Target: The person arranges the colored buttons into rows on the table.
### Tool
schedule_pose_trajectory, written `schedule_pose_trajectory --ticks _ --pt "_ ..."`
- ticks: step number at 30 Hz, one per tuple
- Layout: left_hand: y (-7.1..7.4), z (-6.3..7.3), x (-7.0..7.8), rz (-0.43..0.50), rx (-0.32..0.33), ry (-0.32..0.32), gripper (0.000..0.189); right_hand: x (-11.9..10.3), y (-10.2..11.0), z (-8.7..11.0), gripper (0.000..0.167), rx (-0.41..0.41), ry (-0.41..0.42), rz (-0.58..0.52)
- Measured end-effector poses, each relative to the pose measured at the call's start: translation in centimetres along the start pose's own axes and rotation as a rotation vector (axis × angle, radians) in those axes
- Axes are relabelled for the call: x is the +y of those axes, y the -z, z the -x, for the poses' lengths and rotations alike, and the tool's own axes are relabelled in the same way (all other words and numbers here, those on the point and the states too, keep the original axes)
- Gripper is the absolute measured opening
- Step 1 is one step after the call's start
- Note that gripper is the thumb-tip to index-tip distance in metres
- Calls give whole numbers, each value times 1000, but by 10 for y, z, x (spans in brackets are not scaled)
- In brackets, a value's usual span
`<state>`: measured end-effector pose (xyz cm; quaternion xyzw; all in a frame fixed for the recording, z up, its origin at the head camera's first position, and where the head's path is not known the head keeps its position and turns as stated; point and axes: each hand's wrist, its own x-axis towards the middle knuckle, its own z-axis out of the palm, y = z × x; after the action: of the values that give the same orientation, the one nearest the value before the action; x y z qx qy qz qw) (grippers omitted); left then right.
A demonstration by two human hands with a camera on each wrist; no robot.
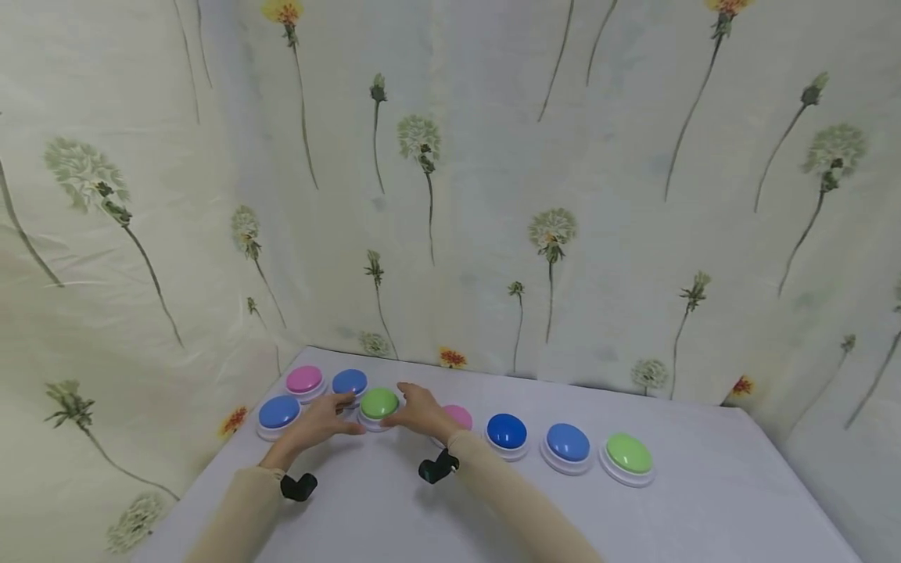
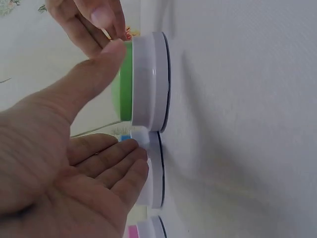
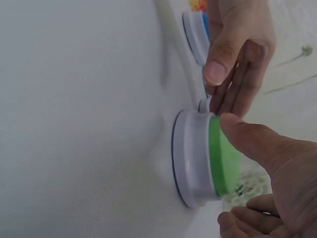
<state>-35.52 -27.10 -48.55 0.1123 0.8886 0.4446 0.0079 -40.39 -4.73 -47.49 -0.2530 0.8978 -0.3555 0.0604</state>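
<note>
A green push button (image 1: 378, 403) with a white round base stands on the white table between the two hands. My left hand (image 1: 320, 422) is at its left, with straight fingers beside a blue button (image 1: 349, 381) just behind. The left thumb (image 2: 91, 74) points to the green dome's edge in the left wrist view. From the right comes my right hand (image 1: 421, 410), its thumb (image 3: 252, 141) right at the rim of the green dome in the right wrist view. The other right fingers (image 3: 252, 218) lie loosely bent past the button's far side, apart from it.
Left of the hands are a pink button (image 1: 304, 379) and another blue button (image 1: 278, 412). Rightward stand a pink button (image 1: 459, 416) partly behind the right wrist, a dark blue one (image 1: 507, 432), a blue one (image 1: 568, 442) and a green one (image 1: 629, 453). Flowered cloth (image 1: 479, 195) hangs behind the table.
</note>
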Motion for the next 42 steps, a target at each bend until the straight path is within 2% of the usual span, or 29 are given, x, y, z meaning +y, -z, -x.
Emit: schedule_pose_trajectory --ticks 8,12,17,21,29,34,42 --pt "-16 -13 -4 3 25 -71 73 -1 -12 -9 66 -7 -16 42" --pt "-24 -18 -4 -17 41 -67 70 -4 -16 -9 55 5 -23 36" --pt "-27 -21 2 -34 84 -66 66 -4 -15 -9 54 21 2 45" --pt "-27 -21 2 -41 82 -76 62 -3 -14 -9 57 7 12 63" --pt "-19 -14 -5 -69 93 -15 65 -6 -18 -2 55 21 90 104" --pt "-10 -6 2 -76 79 -45 61 -8 -18 1 58 58 135 113" --pt "0 0 12 -95 38 -86 56 -10 -13 13 60 79 174 62"
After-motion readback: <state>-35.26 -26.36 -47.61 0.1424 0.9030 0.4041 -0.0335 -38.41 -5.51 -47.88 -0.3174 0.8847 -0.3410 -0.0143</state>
